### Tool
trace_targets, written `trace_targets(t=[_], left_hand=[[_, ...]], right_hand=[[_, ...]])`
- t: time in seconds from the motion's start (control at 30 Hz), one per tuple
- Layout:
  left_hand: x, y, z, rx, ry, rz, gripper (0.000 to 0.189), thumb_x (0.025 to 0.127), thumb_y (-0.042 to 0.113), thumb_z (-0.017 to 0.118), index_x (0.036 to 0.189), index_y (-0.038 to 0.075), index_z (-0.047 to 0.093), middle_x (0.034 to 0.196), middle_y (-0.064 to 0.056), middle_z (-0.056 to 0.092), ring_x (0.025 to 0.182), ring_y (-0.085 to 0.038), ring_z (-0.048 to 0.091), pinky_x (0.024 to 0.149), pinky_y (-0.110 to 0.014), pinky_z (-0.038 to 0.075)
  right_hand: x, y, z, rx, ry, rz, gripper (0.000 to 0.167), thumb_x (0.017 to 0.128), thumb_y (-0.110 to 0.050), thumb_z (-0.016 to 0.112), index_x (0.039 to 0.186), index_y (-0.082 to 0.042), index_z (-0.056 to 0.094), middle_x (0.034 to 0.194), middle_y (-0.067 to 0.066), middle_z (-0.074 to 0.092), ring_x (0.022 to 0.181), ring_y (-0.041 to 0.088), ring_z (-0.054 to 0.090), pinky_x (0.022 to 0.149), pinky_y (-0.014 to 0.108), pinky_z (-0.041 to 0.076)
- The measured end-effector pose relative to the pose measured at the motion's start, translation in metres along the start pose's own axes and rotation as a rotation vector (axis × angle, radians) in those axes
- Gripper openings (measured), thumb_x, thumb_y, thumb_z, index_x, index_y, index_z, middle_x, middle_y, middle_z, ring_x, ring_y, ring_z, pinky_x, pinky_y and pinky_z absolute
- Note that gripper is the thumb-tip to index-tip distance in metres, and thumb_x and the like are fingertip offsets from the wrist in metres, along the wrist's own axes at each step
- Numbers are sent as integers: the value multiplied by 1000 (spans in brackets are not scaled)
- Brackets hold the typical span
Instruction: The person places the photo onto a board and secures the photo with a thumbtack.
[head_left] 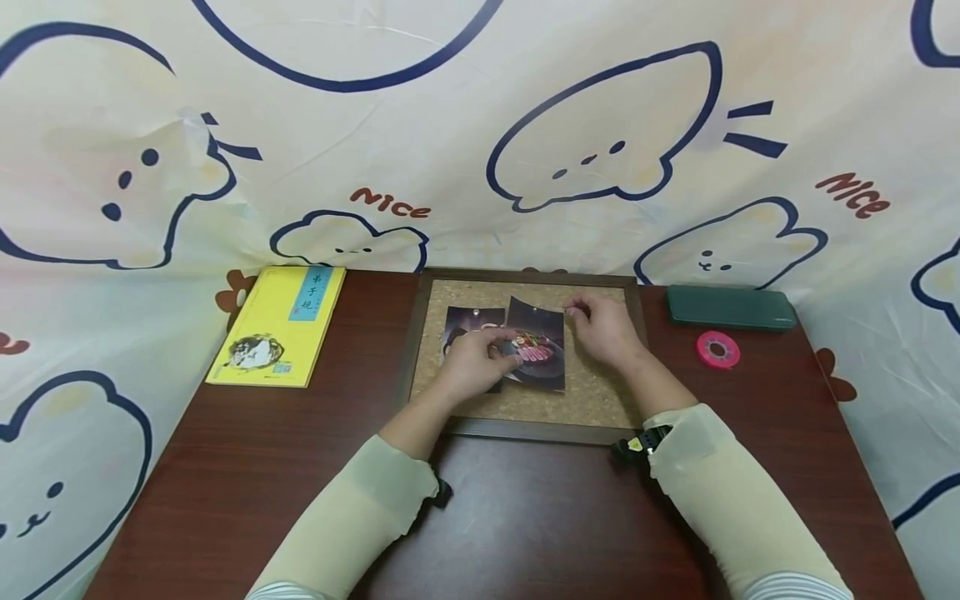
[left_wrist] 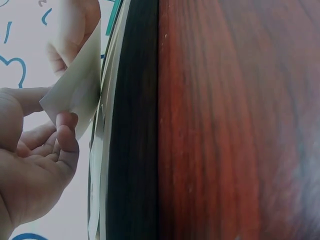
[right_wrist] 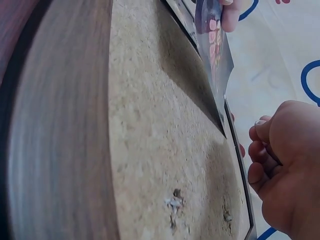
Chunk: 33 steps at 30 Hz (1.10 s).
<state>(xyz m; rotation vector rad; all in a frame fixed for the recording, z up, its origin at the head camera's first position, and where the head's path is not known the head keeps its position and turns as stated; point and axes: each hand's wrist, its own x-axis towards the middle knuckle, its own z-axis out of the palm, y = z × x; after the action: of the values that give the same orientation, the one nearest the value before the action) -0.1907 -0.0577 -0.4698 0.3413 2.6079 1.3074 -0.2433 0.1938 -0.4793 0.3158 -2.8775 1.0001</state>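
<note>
My left hand (head_left: 476, 362) pinches the left edge of a dark food photo (head_left: 546, 371), which shows sliced meat on a plate. In the left wrist view the pale back of that photo stands tilted up off the corkboard (head_left: 585, 408). Partly under it and my fingers lies another dark photo (head_left: 468, 318), with a small light pin head near its top edge. My right hand (head_left: 602, 327) is just right of the photo's upper right corner, fingers curled. Between its thumb and fingertip shows a tiny whitish thing (right_wrist: 258, 122), apparently a pin; its shaft cannot be made out.
A wood-toned frame (head_left: 517, 430) borders the corkboard on the brown table (head_left: 525, 517). Left lies a yellow book (head_left: 300, 350). On the right are a dark green case (head_left: 731, 308) and a pink round pin wheel (head_left: 705, 350). A patterned cloth (head_left: 450, 150) hangs behind.
</note>
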Motion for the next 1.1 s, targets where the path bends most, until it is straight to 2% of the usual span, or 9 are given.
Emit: trace_targets(t=[0.2,0.4,0.53,0.6,0.67,0.73,0.8,0.97,1.1], left_hand=[[1,2,6,-7,-14,-15,46,93,25,79,136,13,68,69,3,67,59,-11,62,56,-31,51],[3,3,12,10,-32,-30,50,91,24,80,138,12,67,74,5,69,66,-11,65,61,-31,53],[4,4,16,36,-46,-13,52,90,21,81,138,10,66,76,2,69,66,-11,65,64,-30,53],[3,4,18,54,-50,7,52,90,20,82,138,9,66,88,-1,71,68,-10,65,64,-29,53],[3,5,20,80,-43,33,52,89,19,83,137,8,67,107,-7,71,70,-8,64,67,-28,53],[2,6,21,93,-36,49,52,88,18,83,136,7,67,125,-12,66,72,-7,63,70,-27,53],[2,7,22,114,-29,57,53,87,19,84,136,8,67,137,-15,59,74,-6,62,73,-27,53],[2,8,26,142,-41,59,57,85,22,86,137,8,67,136,-17,58,78,-13,62,81,-34,53],[2,8,30,179,-54,54,59,85,24,86,139,9,66,137,-16,59,101,-23,63,96,-42,51]], right_hand=[[4,-1,3,-27,-8,1,16,104,-14,57,109,-9,71,101,11,74,92,29,69,82,46,53],[9,-5,4,-48,-45,36,16,105,-15,58,111,-10,71,105,10,74,98,30,68,87,49,51],[12,-6,5,-49,-79,66,17,106,-17,56,114,-11,70,108,10,73,101,30,67,90,50,50],[13,-7,6,-49,-93,74,18,106,-18,56,114,-11,70,108,10,72,100,29,66,90,49,50],[14,-8,6,-44,-105,74,17,106,-18,56,114,-10,69,107,10,71,98,28,66,88,48,51],[16,-9,8,-37,-116,73,16,106,-18,56,113,-10,69,106,9,71,96,27,66,86,47,51],[17,-10,8,-22,-130,71,16,106,-16,56,111,-9,69,104,10,71,94,27,65,84,46,52],[20,-11,10,-8,-159,69,15,106,-12,57,109,-9,71,103,11,71,92,26,65,80,44,52],[22,-12,11,-24,-178,66,15,105,-10,57,108,-8,72,104,11,71,92,26,65,81,43,53]])
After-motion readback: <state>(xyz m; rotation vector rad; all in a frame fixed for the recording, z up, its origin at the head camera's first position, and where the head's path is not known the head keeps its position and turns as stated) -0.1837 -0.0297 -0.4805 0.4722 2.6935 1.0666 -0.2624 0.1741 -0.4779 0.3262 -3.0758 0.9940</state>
